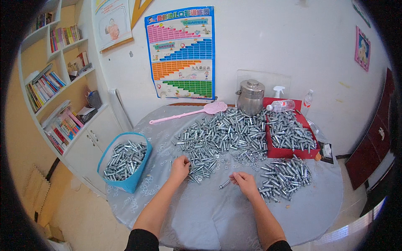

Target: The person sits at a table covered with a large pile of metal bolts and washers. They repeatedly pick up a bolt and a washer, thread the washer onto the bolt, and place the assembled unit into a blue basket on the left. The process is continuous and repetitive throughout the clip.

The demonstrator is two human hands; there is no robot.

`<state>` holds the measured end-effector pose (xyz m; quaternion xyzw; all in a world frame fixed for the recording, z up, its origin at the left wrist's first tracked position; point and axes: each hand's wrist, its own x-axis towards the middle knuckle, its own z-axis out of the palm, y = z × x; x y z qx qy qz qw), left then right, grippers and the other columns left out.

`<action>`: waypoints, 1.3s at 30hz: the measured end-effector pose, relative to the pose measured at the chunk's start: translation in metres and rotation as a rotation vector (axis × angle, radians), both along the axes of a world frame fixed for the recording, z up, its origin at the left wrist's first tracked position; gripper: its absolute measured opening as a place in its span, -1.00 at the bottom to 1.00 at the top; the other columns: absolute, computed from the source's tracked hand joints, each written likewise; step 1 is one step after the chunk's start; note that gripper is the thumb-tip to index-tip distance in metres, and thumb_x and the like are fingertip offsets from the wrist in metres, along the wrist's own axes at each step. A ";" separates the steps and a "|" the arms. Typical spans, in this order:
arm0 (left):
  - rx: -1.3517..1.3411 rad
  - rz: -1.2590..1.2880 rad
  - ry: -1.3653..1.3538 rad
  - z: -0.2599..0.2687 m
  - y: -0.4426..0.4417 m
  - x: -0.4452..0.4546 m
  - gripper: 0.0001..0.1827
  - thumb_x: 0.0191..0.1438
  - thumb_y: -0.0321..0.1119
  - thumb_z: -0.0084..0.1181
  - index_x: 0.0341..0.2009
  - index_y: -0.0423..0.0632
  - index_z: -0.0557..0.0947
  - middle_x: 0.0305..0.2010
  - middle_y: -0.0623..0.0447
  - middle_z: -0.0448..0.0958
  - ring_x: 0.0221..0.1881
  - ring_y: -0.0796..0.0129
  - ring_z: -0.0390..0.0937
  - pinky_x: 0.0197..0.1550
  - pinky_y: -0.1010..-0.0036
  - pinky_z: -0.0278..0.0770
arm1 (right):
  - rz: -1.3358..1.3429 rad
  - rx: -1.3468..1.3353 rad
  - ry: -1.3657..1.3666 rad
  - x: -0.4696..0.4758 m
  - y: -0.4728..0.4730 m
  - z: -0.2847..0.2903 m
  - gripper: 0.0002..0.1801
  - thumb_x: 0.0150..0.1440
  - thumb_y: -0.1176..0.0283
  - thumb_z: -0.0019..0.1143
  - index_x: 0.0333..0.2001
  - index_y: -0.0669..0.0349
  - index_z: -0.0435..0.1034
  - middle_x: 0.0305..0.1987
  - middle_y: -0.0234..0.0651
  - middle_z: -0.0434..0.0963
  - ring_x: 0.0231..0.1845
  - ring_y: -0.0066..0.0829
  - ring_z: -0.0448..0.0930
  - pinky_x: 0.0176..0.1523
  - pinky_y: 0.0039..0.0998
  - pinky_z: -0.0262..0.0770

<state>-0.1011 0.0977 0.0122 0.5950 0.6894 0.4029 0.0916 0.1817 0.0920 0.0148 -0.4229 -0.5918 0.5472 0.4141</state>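
Several metal expansion bolts form a large loose pile (pixel 220 135) on the cloth-covered table. At the pile's near left edge is my left hand (pixel 180 169), its fingers curled down by the bolts; whether it grips one is hidden. My right hand (pixel 244 182) is to the right, thumb and fingertips pinched at the end of a single metal bolt (pixel 224 184), which points down and left over bare cloth. Small nuts and washers (pixel 246 157) are strewn along the pile's near edge. Beside my right wrist lies a second heap of bolts (pixel 287 178), with nuts fitted on some.
A blue fabric bin (pixel 133 183) of bolts stands at the table's left. A red box (pixel 293 153) of bolts sits at the right, a plastic bottle (pixel 282 106) lying across its back. Behind the pile are a steel pot (pixel 251 98) and a pink fly swatter (pixel 180 116).
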 end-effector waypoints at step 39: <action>0.073 -0.107 -1.478 -0.003 -0.060 0.078 -0.84 -0.06 -0.54 0.09 -0.32 -0.29 0.48 -0.45 -0.03 0.49 -0.50 0.36 0.49 -0.40 0.49 0.55 | 0.012 0.394 -0.245 -0.023 -0.018 0.010 -0.76 -0.01 0.46 0.05 -0.19 0.22 0.40 -0.29 -0.29 0.48 -0.32 -0.49 0.48 -0.24 -0.51 0.38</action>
